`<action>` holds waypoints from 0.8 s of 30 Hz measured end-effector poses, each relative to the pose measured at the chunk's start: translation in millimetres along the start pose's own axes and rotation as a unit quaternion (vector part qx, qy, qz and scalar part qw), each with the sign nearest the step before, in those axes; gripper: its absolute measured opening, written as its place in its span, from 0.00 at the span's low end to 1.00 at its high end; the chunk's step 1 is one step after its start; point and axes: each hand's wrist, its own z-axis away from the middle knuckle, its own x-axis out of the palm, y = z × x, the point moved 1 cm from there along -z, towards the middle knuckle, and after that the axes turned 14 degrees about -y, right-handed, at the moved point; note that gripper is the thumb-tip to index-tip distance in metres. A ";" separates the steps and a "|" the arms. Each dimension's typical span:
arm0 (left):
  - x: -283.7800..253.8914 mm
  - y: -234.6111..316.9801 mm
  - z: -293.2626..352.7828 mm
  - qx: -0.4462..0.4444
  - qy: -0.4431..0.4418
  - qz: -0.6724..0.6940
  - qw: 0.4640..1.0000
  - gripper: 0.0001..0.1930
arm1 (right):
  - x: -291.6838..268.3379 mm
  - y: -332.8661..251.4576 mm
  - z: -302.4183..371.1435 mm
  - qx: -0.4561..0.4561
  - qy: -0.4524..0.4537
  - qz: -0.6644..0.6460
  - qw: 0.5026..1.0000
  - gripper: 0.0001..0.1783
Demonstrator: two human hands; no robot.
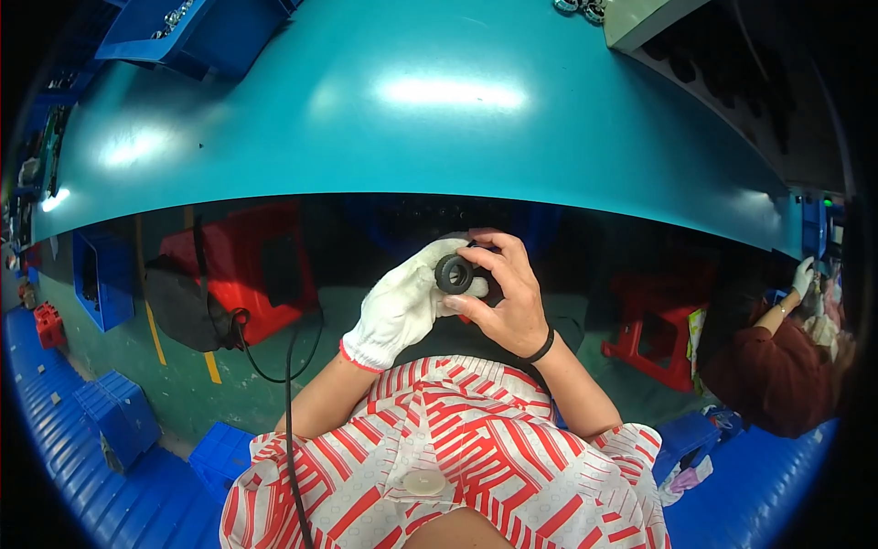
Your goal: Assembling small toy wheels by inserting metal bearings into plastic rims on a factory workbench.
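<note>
Between my two hands, just in front of the table's near edge, is a small black ring with a ribbed outer side and a hole through its middle, like a little toy tyre. My left hand, in a white knitted glove with a red cuff, grips it from the left. The bare fingers of my right hand close round its right side, thumb below and forefinger above. A black band circles my right wrist. What lies behind the ring, between the palms, is partly hidden.
A teal table stretches ahead. A blue bin with shiny metal parts stands at its far left. Red stools and blue crates stand on the floor. A dark cable hangs at my left. At far right sits another person.
</note>
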 end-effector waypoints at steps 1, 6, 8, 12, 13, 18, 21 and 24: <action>-2.1 -0.5 0.6 -0.003 0.000 -0.025 1.000 0.27 | 0.4 0.3 1.0 -0.001 0.000 0.001 1.000 0.29; 3.1 0.9 1.3 -0.034 0.095 -0.179 0.979 0.21 | -1.2 -0.8 1.4 -0.007 -0.006 0.113 0.994 0.28; -0.8 -1.4 3.7 -0.019 0.132 -0.204 0.970 0.21 | -1.6 -2.2 -0.3 -0.018 -0.052 0.115 0.992 0.30; -7.1 1.6 2.6 0.011 0.147 -0.155 0.977 0.21 | -38.6 -25.5 -24.2 -0.123 -0.027 0.102 0.987 0.22; -7.8 4.5 3.5 0.011 0.150 -0.160 0.975 0.22 | -53.4 -31.1 -38.5 -0.160 0.007 0.119 0.980 0.20; -17.0 12.9 -0.4 0.014 0.134 -0.151 0.979 0.24 | -112.8 -16.6 -131.8 -0.092 0.093 0.196 0.972 0.11; -13.1 15.6 0.1 0.022 0.142 -0.158 0.977 0.23 | -132.0 5.6 -182.6 -0.079 0.123 0.300 0.943 0.11; -21.2 19.3 6.0 0.044 0.154 -0.153 0.975 0.22 | -133.1 17.8 -219.1 -0.048 0.115 0.357 0.926 0.13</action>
